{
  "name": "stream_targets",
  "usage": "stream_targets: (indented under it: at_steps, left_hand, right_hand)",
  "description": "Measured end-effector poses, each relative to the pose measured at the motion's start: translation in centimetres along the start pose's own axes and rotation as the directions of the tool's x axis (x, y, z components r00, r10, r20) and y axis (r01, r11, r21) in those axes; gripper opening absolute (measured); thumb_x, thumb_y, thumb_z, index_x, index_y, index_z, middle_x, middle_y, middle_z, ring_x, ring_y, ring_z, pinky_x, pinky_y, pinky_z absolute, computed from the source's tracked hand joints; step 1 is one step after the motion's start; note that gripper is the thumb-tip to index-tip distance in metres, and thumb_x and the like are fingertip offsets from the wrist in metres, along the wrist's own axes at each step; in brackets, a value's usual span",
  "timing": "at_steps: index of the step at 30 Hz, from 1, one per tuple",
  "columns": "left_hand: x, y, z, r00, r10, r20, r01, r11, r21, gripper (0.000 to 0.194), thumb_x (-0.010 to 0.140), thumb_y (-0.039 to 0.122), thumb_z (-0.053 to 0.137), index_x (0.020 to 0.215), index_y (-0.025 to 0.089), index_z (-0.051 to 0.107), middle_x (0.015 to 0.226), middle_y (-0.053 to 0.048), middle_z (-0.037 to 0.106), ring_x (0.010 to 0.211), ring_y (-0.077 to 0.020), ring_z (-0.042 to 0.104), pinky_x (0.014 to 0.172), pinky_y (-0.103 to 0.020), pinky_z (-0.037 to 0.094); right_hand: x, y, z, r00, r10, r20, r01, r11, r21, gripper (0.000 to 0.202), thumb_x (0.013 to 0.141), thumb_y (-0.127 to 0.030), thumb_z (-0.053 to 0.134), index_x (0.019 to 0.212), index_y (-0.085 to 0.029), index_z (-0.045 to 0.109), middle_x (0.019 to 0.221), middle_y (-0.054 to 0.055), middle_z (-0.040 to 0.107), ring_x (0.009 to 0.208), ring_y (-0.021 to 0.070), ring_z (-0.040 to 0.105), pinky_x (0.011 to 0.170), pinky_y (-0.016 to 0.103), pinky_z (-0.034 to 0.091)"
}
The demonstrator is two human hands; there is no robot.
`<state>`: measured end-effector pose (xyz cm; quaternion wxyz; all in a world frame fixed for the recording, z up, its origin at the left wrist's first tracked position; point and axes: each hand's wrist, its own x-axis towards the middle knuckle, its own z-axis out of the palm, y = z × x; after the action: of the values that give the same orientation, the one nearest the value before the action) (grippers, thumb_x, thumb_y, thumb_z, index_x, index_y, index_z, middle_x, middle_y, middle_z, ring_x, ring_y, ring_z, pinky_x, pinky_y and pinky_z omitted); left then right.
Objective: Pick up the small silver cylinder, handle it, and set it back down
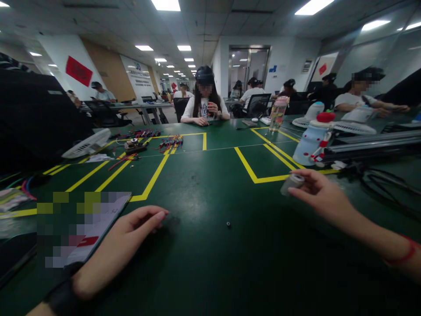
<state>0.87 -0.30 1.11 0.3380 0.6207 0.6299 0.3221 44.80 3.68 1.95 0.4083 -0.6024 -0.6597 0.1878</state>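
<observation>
My right hand (320, 193) pinches a small grey cylinder (291, 184) between thumb and fingers, just above the table at the right. The cylinder's upper end shows a dark round spot; its lower part is blurred. On the left, my left hand (131, 232) rests low over the table, its fingers curled and the thumb tip against them. Whatever may be between those fingertips is hidden. A tiny dark ring-shaped part (228, 224) lies on the green table (197, 272) between my hands, touching neither.
Beside my left hand lies a flat sheet or board (108, 219), partly blurred. Bundles of coloured wires (171, 142) lie at the back left. To the right stand a blue bottle (307, 142), a clear bottle (278, 114) and black cables (384, 184). A person (205, 98) sits opposite.
</observation>
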Motion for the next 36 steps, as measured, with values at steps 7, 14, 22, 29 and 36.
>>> stream_targets:
  at_steps: [7, 14, 22, 29, 36]
  left_hand:
    - [-0.5, -2.9, -0.8, 0.986, -0.124, -0.115, 0.083, 0.948, -0.308, 0.028, 0.083, 0.045, 0.063, 0.099, 0.022, 0.067, 0.085, 0.001, 0.069, 0.077, -0.018, 0.062, 0.066, -0.026, 0.051]
    - [-0.4, -2.8, -0.6, 0.986, -0.127, -0.105, 0.103, 0.972, -0.209, 0.039, 0.081, 0.052, 0.062, 0.104, 0.021, 0.064, 0.088, -0.002, 0.068, 0.08, -0.0184, 0.062, 0.068, -0.026, 0.049]
    - [-0.3, -1.6, -1.0, 0.987, -0.153, -0.052, 0.151, 0.988, -0.04, 0.04, 0.079, 0.054, 0.061, 0.1, 0.02, 0.064, 0.087, -0.003, 0.068, 0.083, -0.0207, 0.061, 0.074, -0.029, 0.047]
    - [-0.4, -1.2, -0.9, 0.988, -0.147, -0.046, 0.144, 0.987, -0.067, 0.038, 0.079, 0.053, 0.061, 0.098, 0.019, 0.063, 0.087, -0.002, 0.066, 0.08, -0.0199, 0.059, 0.071, -0.029, 0.047]
    - [-0.3, -1.7, -0.6, 0.988, -0.152, -0.01, 0.152, 0.988, -0.027, 0.039, 0.083, 0.055, 0.056, 0.105, 0.023, 0.061, 0.094, -0.001, 0.067, 0.089, -0.02, 0.06, 0.076, -0.028, 0.046]
  right_hand:
    - [0.9, 11.0, -11.4, 0.918, 0.298, -0.261, -0.391, 0.788, -0.476, 0.06, 0.071, -0.053, 0.062, 0.119, -0.018, 0.053, 0.104, 0.016, 0.061, 0.081, 0.0252, 0.061, 0.064, 0.038, 0.048]
    - [-0.2, 7.3, -7.2, 0.926, -0.242, -0.289, -0.04, 0.698, -0.715, 0.07, 0.071, -0.064, 0.057, 0.121, -0.015, 0.053, 0.123, 0.019, 0.052, 0.119, 0.0376, 0.045, 0.101, 0.056, 0.032]
    - [-3.3, -6.9, 9.0, 0.805, -0.241, 0.543, 0.331, 0.941, -0.073, 0.044, 0.078, -0.051, 0.063, 0.115, -0.027, 0.063, 0.114, 0.004, 0.058, 0.103, 0.0171, 0.052, 0.089, 0.034, 0.044]
    - [-1.0, -4.4, 4.1, 0.953, -0.175, 0.248, 0.224, 0.956, -0.188, 0.026, 0.09, -0.039, 0.049, 0.099, -0.021, 0.066, 0.101, 0.004, 0.063, 0.091, 0.014, 0.056, 0.081, 0.028, 0.043]
    - [1.0, 6.3, -10.9, 0.954, 0.107, -0.279, -0.283, 0.625, -0.727, 0.034, 0.087, -0.044, 0.049, 0.107, -0.022, 0.063, 0.097, 0.009, 0.065, 0.071, 0.018, 0.055, 0.062, 0.03, 0.037]
